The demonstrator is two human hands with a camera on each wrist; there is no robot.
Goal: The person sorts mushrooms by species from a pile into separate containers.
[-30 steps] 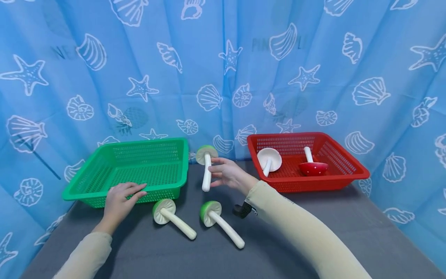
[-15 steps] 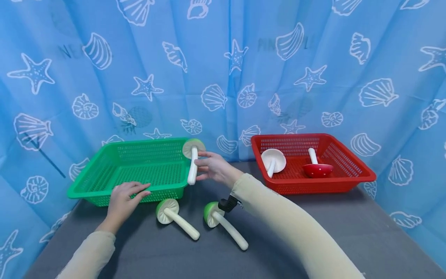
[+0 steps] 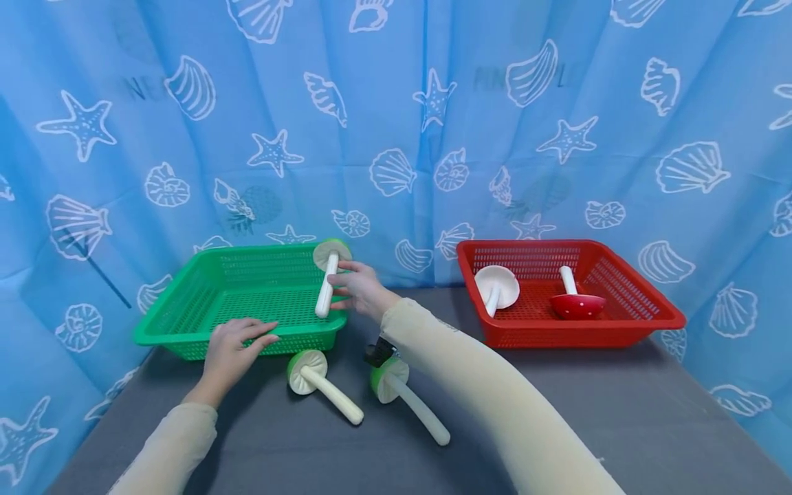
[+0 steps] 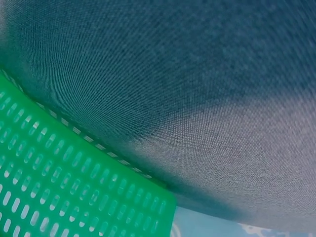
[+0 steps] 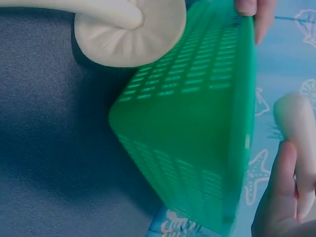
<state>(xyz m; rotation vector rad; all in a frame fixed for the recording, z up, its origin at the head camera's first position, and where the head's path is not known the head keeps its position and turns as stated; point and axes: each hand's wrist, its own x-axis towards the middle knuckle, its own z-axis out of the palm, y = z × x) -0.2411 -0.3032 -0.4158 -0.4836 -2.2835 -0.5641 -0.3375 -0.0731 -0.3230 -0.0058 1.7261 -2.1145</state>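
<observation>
The right hand (image 3: 359, 292) pinches the white stem of a green-capped toy mushroom (image 3: 326, 278), holding it upright over the right end of the green perforated plastic basket (image 3: 185, 313). The left hand (image 3: 232, 347) rests with fingers straight on the basket's near rim. Two more green-capped toy mushrooms (image 3: 324, 388) lie on the grey cloth-covered desk (image 3: 619, 412), just near of the basket. To the right, a red perforated plastic basket (image 3: 650, 309) holds two further mushrooms.
</observation>
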